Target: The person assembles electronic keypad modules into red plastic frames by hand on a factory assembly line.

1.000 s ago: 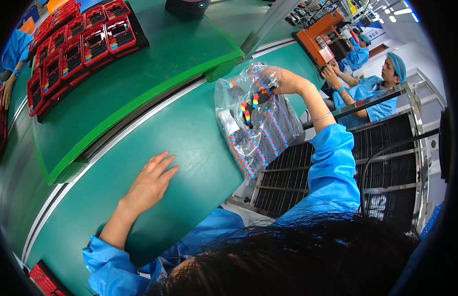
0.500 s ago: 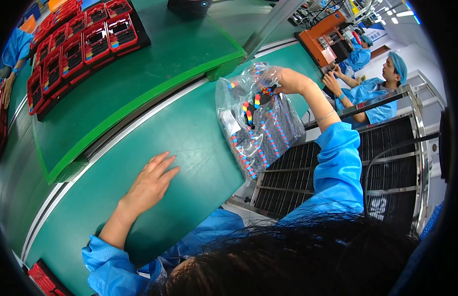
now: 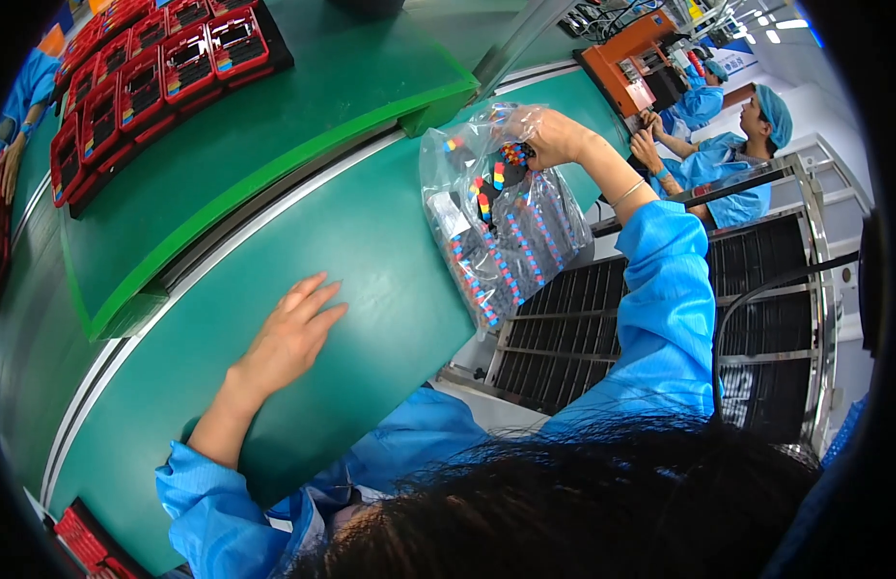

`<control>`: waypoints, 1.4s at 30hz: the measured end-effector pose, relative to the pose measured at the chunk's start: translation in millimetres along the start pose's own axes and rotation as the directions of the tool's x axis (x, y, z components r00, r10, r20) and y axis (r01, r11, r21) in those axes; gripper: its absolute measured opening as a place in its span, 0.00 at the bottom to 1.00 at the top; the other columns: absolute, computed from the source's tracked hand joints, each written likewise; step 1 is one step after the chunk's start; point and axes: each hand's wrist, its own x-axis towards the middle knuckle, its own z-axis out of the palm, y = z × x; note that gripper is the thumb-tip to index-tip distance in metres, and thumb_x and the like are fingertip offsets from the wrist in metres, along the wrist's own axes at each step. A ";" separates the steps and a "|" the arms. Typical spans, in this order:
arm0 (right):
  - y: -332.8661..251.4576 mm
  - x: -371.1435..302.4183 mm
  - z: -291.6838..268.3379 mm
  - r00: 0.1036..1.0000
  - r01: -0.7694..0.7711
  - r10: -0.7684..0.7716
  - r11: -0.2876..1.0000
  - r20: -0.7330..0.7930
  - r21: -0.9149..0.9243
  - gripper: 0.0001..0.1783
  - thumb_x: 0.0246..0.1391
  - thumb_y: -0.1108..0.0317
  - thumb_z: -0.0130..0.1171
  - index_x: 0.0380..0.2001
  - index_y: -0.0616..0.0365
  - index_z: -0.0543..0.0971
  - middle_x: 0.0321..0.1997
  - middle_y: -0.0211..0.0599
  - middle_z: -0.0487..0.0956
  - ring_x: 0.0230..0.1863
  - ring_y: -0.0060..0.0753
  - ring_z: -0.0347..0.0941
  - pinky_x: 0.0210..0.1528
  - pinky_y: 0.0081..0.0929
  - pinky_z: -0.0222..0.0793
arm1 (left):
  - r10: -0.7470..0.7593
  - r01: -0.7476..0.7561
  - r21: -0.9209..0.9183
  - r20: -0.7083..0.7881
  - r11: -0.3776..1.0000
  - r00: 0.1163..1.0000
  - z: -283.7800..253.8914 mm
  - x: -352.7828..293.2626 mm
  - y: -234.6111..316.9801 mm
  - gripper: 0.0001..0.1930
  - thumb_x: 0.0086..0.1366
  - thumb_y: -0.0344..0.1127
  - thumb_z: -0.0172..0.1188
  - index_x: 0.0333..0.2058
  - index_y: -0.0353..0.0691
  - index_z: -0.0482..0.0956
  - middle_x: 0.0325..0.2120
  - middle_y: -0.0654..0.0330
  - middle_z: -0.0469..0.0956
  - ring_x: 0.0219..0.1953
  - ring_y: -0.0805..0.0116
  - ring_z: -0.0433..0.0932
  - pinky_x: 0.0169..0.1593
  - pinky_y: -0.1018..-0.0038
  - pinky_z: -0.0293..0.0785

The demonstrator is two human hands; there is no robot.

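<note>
On the right of the green worktop (image 3: 371,246) lies a clear plastic bag (image 3: 452,216), filled with rows of small dark pieces with red, blue and yellow ends. My right hand (image 3: 554,137) is at the bag's mouth, its fingers closed round a bunch of these colour-tipped dark pieces (image 3: 516,153). Plastic film and the hand cover part of the bunch, and the pieces' exact kind cannot be made out. My left hand (image 3: 284,340) is open, fingers spread and holding nothing, over the worktop left of the bag.
A raised green shelf (image 3: 274,159) runs along the far side, bearing red cases (image 3: 178,68) with dark pieces inside. Another red case (image 3: 91,540) shows at lower left. A metal rack (image 3: 766,309) stands at right. Co-workers (image 3: 737,164) in blue sit beyond; another person's arm (image 3: 23,106) shows far left.
My right hand has shifted slightly at the bag's mouth, and more of the bunch's coloured ends show. The whole view has moved a little. My left hand stays spread.
</note>
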 end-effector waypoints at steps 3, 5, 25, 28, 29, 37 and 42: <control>-5.9 -0.1 -4.7 0.994 -0.101 0.100 0.995 0.053 0.002 0.41 0.32 0.68 0.76 0.57 0.51 0.78 0.57 0.44 0.81 0.60 0.53 0.75 0.64 0.44 0.73 | 0.013 -0.013 0.009 -0.012 1.000 1.000 2.4 0.6 -3.0 0.19 0.61 0.22 0.63 0.52 0.37 0.82 0.62 0.52 0.74 0.69 0.46 0.67 0.69 0.53 0.70; -6.9 -2.2 -3.3 0.993 -0.110 0.110 0.994 0.032 0.018 0.41 0.33 0.68 0.76 0.58 0.50 0.78 0.56 0.43 0.80 0.60 0.53 0.75 0.64 0.44 0.73 | 0.001 0.000 0.003 -0.013 1.000 1.000 1.9 -0.8 -1.0 0.19 0.61 0.22 0.63 0.52 0.37 0.82 0.62 0.52 0.74 0.69 0.46 0.67 0.69 0.53 0.70; -6.1 -5.7 19.3 0.984 -0.163 0.157 0.984 -0.086 -0.070 0.42 0.34 0.71 0.73 0.59 0.49 0.72 0.54 0.48 0.80 0.56 0.58 0.77 0.60 0.48 0.75 | 0.012 -0.011 0.041 -0.020 0.999 1.000 1.9 1.7 -1.4 0.20 0.61 0.21 0.63 0.53 0.38 0.82 0.62 0.53 0.75 0.69 0.48 0.68 0.69 0.55 0.70; -15.8 -4.6 16.4 0.984 -0.158 0.146 0.981 -0.102 -0.115 0.43 0.34 0.70 0.76 0.59 0.46 0.72 0.56 0.46 0.80 0.58 0.56 0.77 0.61 0.47 0.75 | 0.012 -0.010 0.059 -0.035 0.998 0.999 2.2 1.1 -1.6 0.19 0.62 0.21 0.63 0.53 0.38 0.82 0.61 0.53 0.76 0.69 0.49 0.68 0.68 0.56 0.71; -17.7 -4.4 16.1 0.983 -0.164 0.147 0.971 -0.107 -0.172 0.46 0.34 0.69 0.77 0.61 0.45 0.71 0.57 0.46 0.79 0.59 0.55 0.77 0.62 0.47 0.74 | 0.009 -0.007 0.059 -0.043 0.998 0.999 2.0 1.6 -0.9 0.19 0.62 0.21 0.63 0.53 0.38 0.82 0.61 0.53 0.76 0.69 0.49 0.69 0.68 0.57 0.71; -17.9 -10.8 15.2 0.981 -0.186 0.174 0.971 -0.087 -0.150 0.52 0.33 0.68 0.79 0.66 0.46 0.68 0.58 0.49 0.80 0.60 0.56 0.76 0.65 0.46 0.73 | 0.018 -0.015 0.047 -0.080 0.999 0.997 4.2 1.4 0.7 0.18 0.64 0.22 0.62 0.53 0.37 0.82 0.60 0.53 0.77 0.68 0.50 0.70 0.67 0.58 0.72; -20.3 -19.4 18.4 0.974 -0.185 0.175 0.981 -0.145 -0.057 0.50 0.33 0.70 0.79 0.65 0.48 0.70 0.57 0.51 0.81 0.59 0.56 0.77 0.66 0.46 0.72 | 0.018 -0.014 0.047 -0.082 0.999 0.996 5.0 3.5 1.9 0.17 0.64 0.22 0.63 0.51 0.37 0.83 0.59 0.53 0.78 0.67 0.50 0.71 0.67 0.58 0.72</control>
